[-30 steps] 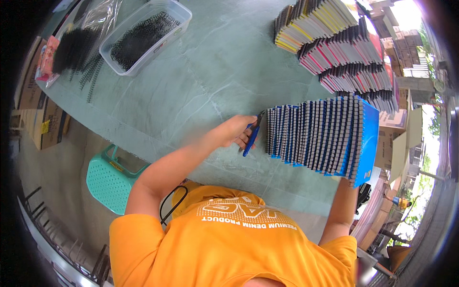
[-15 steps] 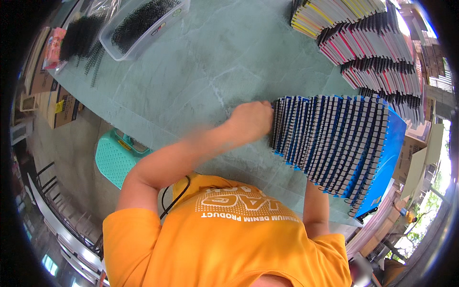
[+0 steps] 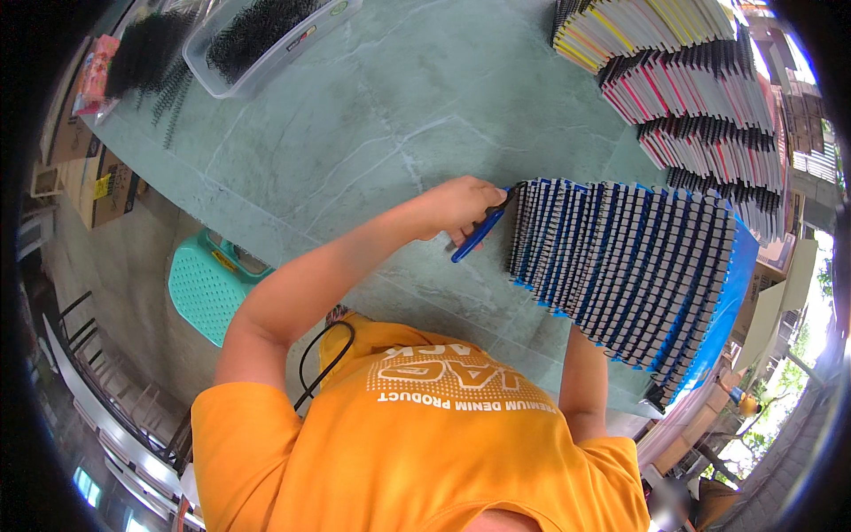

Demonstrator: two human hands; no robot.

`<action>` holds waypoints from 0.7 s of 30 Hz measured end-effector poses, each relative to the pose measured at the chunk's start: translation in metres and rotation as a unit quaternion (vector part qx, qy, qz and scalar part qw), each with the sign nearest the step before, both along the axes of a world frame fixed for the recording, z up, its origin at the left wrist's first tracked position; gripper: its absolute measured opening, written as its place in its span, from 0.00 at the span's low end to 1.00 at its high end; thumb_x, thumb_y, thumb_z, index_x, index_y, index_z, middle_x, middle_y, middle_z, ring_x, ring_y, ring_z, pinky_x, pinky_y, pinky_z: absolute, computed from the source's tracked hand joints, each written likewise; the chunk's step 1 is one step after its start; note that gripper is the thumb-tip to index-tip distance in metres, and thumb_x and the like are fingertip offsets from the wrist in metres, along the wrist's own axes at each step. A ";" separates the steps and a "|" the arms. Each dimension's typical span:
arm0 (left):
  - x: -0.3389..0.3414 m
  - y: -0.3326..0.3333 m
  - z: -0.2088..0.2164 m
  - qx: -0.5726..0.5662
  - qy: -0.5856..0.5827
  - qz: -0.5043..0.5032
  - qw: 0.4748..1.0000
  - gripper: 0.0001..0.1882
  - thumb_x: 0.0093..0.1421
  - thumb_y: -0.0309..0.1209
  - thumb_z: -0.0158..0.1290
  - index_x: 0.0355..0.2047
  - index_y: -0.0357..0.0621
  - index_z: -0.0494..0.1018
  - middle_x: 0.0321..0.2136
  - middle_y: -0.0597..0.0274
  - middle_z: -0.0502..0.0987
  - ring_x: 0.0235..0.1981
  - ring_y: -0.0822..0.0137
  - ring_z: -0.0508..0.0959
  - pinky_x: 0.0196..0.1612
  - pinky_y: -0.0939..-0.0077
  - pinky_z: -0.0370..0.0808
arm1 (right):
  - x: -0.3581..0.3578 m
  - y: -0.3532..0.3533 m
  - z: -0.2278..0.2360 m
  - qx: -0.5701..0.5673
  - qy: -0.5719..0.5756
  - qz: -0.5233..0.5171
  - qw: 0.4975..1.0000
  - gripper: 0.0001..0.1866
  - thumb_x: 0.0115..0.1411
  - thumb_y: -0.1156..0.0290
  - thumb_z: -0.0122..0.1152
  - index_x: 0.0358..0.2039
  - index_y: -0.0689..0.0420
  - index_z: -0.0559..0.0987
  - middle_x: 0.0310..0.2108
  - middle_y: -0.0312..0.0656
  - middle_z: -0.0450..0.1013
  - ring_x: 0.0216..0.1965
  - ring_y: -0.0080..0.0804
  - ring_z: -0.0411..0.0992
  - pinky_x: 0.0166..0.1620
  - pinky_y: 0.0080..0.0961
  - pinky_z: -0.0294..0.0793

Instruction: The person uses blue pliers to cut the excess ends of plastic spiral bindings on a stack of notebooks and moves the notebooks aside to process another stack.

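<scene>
Seen from above, a person in an orange T-shirt leans over a pale green, marble-patterned tabletop. The left hand has its fingers curled shut around a blue-handled plier-like hand tool. The tool's long axis runs diagonally: its handle end points down and to the left, toward the person, and its working end points up and to the right, meeting the near end of a fanned row of blue-covered notebooks bound with black spiral wire. The tool's tip is too small and too dark against the wire to make out.

The row of notebooks lies on the table just right of the hand and stretches from there down and to the right, the books overlapping like shingles with their spiral bindings showing as parallel dark bands.

The right forearm runs up from the shoulder and passes under the near edge of the row; the right hand is hidden, so its fingers cannot be judged.

Further stacks of spiral-bound notebooks with yellow, red and black edges lie at the far right, cut off by the rim of the view. At the far left stands a clear plastic tub holding black binding coils, partly cropped. A turquoise perforated plastic stool sits beside the table.
</scene>
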State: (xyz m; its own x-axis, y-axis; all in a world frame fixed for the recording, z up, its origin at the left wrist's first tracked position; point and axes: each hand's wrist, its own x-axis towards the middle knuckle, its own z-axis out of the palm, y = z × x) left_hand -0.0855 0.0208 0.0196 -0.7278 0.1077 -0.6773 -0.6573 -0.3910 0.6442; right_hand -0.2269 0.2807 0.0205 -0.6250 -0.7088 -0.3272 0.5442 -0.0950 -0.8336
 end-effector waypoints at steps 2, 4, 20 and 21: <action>-0.002 -0.002 -0.006 0.039 -0.013 -0.010 0.999 0.18 0.60 0.41 0.38 0.36 0.36 0.66 0.23 0.54 0.72 0.23 0.63 0.76 0.21 0.71 0.71 | 0.001 -0.001 0.000 0.002 0.001 0.004 1.000 0.33 0.63 0.45 0.22 0.43 0.60 0.70 0.45 0.46 0.68 0.56 0.35 0.58 0.61 0.36 0.49; -0.003 -0.002 -0.008 0.005 0.007 -0.038 0.999 0.17 0.61 0.39 0.38 0.35 0.36 0.66 0.23 0.54 0.72 0.23 0.62 0.76 0.21 0.70 0.72 | 0.000 -0.003 0.000 0.002 0.000 0.008 1.000 0.33 0.63 0.45 0.22 0.43 0.60 0.70 0.45 0.46 0.68 0.56 0.35 0.58 0.61 0.36 0.49; 0.010 0.001 -0.012 0.083 0.034 0.007 0.996 0.19 0.61 0.43 0.38 0.35 0.38 0.67 0.25 0.54 0.73 0.23 0.62 0.76 0.23 0.71 0.72 | 0.004 -0.007 0.002 0.017 0.010 0.015 1.000 0.34 0.63 0.45 0.21 0.42 0.60 0.70 0.45 0.46 0.68 0.56 0.35 0.57 0.61 0.37 0.49; 0.009 0.001 -0.011 0.097 0.035 0.008 0.995 0.19 0.61 0.43 0.37 0.35 0.38 0.67 0.25 0.54 0.73 0.23 0.62 0.76 0.23 0.71 0.72 | 0.004 -0.007 0.002 0.019 0.010 0.015 1.000 0.34 0.63 0.45 0.21 0.42 0.60 0.70 0.45 0.46 0.68 0.56 0.35 0.57 0.61 0.37 0.49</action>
State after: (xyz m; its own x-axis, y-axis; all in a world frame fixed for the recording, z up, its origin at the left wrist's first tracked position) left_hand -0.0763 0.0217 0.0086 -0.7750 0.2185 -0.5929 -0.6061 -0.5223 0.5998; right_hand -0.2227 0.2737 0.0224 -0.6109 -0.7143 -0.3414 0.5295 -0.0481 -0.8470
